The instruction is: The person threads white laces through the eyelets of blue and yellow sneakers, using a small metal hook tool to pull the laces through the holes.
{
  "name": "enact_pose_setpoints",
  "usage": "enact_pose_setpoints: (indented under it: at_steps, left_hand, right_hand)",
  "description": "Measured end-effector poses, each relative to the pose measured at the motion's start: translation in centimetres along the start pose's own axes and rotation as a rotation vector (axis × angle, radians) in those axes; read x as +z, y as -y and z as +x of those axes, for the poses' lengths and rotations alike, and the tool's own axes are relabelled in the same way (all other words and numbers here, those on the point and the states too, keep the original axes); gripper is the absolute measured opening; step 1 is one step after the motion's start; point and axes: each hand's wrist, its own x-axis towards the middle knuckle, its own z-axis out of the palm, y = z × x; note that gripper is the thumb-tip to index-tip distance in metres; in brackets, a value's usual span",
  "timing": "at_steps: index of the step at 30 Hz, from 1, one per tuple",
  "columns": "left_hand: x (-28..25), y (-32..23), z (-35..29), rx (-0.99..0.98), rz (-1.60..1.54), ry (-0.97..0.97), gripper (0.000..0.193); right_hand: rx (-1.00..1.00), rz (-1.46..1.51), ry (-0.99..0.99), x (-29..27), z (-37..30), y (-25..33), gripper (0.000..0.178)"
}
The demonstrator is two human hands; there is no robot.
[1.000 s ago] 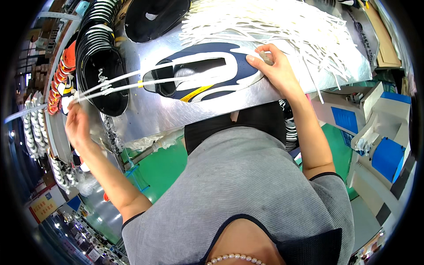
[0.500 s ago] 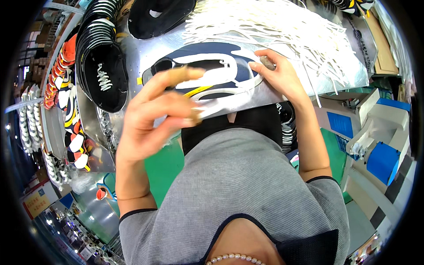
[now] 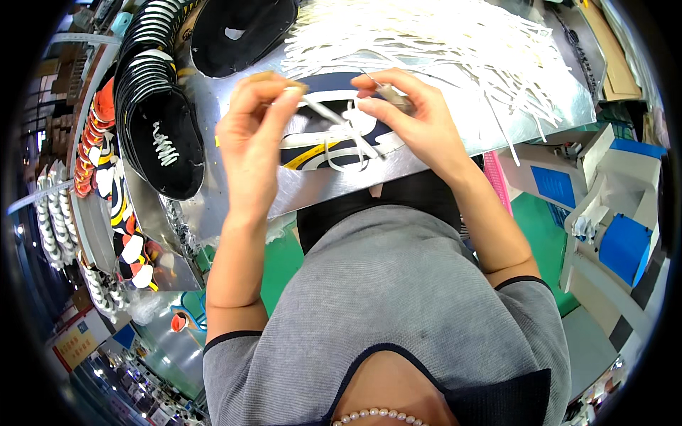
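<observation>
A flat shoe upper (image 3: 328,82) in navy, white and yellow lies on the metal table in front of me. My left hand (image 3: 250,138) is raised over its left end, with thumb and forefinger pinched on a white shoelace (image 3: 328,113). The shoelace runs slantwise down to the right across the upper, partly looped and blurred by motion. My right hand (image 3: 419,117), above the upper's right side, grips an awl-like hand tool (image 3: 396,99). Its stubby brownish handle sits in my fingers, and a thin metal shaft points up and left. Whether the tip is hooked cannot be seen.
A large heap of white shoelaces (image 3: 426,42) covers the far right of the metal table (image 3: 298,195). A long row of nested black uppers (image 3: 160,135) curves along the left, with a black upper (image 3: 241,35) beside it. Colourful uppers (image 3: 131,234) lie farther left.
My left hand has moved up, its fingers now pinched on the shoelace near the upper's far edge. My right hand has shifted left with the tool, whose metal shaft now shows.
</observation>
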Motion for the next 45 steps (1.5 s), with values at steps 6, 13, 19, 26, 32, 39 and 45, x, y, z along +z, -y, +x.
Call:
enact_pose_setpoints:
  at_steps: [6,13,19,26,32,39,45]
  left_hand:
    - [-2.3,-0.5,-0.8,-0.003,-0.142,-0.094,0.012]
    - [-1.9,2.4,-2.5,-0.208,-0.128,0.028,0.003]
    - [-1.9,3.7,-2.8,-0.147,0.017,0.027,0.007]
    - [-2.2,3.8,-2.8,-0.166,0.081,-0.060,0.008]
    - [-0.6,-0.2,-2.4,0.111,0.327,0.034,0.008]
    - [1.4,-0.9,-1.0,0.032,0.297,0.028,0.012]
    - [-2.7,0.3,-3.3,-0.027,0.608,0.133,0.026]
  right_hand:
    - [-0.340,-0.516,0.174,-1.0,-1.0,-1.3,0.033]
    - [-0.364,-0.770,0.387,-0.7,0.5,-2.4,0.031]
    - [0.052,0.135,0.181,-2.9,0.8,-4.0,0.013]
    - [0.015,-0.186,0.484,-8.7,-2.5,3.5,0.016]
    - [0.053,-0.032,0.189,-8.9,-3.6,5.6,0.032]
    - [0.316,0.340,0.144,1.6,0.2,-0.2,0.015]
    - [0.280,0.178,-0.064,1.7,1.0,-2.6,0.020]
